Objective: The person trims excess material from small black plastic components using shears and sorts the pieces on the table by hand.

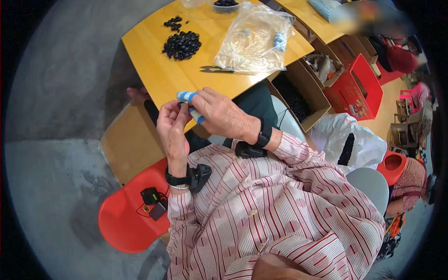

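Both my hands meet above the near edge of the yellow table (144, 60). My left hand (172, 128) pinches a small black ring-like piece (181, 105) between thumb and fingers. Close against it, my right hand (226, 116) is closed, with blue-and-white bands (186, 96) at the ends of its forefinger and thumb. They look like wraps on the fingertips. Whether the right fingers also grip the black piece or something else cannot be made out. Farther back on the table lies a heap of small black rings (182, 45), with several loose ones beyond it.
Black thread snips (217, 69) lie beside a clear plastic bag (252, 42). A tub of black pieces (225, 5) stands at the back. Right of the table are a cardboard box (322, 109), a red box (357, 93) and a white sack (364, 140). A red stool (119, 219) holds small black devices.
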A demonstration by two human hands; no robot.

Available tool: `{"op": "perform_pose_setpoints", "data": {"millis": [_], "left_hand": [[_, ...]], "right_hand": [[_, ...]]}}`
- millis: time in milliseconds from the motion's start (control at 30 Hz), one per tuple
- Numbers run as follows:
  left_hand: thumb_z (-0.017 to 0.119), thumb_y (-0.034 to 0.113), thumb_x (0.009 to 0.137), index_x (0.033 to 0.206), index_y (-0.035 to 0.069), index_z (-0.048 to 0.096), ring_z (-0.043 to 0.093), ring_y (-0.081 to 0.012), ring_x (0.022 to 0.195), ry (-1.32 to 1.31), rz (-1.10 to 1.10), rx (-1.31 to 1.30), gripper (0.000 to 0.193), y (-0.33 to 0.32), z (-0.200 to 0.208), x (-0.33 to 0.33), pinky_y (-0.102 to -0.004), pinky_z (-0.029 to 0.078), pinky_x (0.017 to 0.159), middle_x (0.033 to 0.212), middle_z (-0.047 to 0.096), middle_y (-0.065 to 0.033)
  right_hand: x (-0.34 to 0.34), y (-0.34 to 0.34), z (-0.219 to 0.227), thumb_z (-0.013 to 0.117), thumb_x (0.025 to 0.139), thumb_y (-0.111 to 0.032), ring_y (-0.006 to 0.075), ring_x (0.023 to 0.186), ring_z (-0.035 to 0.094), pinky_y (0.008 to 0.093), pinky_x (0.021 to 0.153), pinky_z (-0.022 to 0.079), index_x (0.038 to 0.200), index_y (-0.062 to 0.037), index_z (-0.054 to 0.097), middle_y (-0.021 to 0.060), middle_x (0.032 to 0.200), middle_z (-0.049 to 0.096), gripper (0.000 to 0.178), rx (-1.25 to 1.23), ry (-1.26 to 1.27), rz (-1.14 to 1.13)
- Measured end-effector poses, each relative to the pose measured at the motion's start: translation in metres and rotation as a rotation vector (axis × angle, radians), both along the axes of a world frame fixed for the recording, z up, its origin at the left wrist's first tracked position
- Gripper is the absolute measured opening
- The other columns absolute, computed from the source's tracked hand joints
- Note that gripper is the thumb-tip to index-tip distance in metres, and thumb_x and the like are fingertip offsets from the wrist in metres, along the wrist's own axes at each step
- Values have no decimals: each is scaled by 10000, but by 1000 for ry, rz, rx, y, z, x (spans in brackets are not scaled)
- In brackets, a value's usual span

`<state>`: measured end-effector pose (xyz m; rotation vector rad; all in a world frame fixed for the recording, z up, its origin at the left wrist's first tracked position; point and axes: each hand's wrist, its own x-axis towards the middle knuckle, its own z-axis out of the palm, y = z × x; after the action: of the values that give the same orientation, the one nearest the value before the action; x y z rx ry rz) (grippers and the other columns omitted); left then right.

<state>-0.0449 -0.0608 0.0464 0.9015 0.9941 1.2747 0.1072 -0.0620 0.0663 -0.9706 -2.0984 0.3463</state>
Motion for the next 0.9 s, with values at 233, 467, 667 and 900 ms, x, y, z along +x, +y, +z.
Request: {"op": "perform_pose_setpoints", "data": {"millis": [233, 467, 667, 900], "left_hand": [[616, 49, 860, 1043, 40, 509, 584, -113, 788, -74, 47, -31, 211, -6, 5, 9, -227, 487, 706, 906, 586, -41], [614, 61, 845, 1074, 46, 485, 585, -120, 811, -101, -28, -94, 263, -8, 6, 13, -243, 481, 714, 933, 598, -61], [587, 64, 850, 1084, 44, 473, 566, -132, 807, -197, -65, -128, 261, -9, 3, 8, -262, 467, 754, 928, 575, -54], [587, 65, 857, 1080, 50, 472, 556, -126, 792, -178, 8, -133, 252, -14, -1, 9, -256, 466, 723, 913, 572, -52]], "right_hand": [[1, -10, 5, 568, 708, -50, 277, 764, 538, 353, 682, 463, 1053, 46, 483, 113, 830, 538, 369, 178, -68, -93], [4, -14, 0, 596, 713, -72, 272, 777, 540, 353, 675, 482, 1027, 23, 467, 112, 836, 541, 352, 175, -38, -123], [3, -13, 1, 593, 704, -58, 272, 744, 525, 365, 640, 462, 961, -9, 461, 100, 803, 513, 293, 107, 9, -106], [1, -15, 0, 590, 710, -51, 272, 760, 542, 364, 643, 470, 1015, -4, 472, 98, 802, 532, 330, 110, -12, -69]]}}
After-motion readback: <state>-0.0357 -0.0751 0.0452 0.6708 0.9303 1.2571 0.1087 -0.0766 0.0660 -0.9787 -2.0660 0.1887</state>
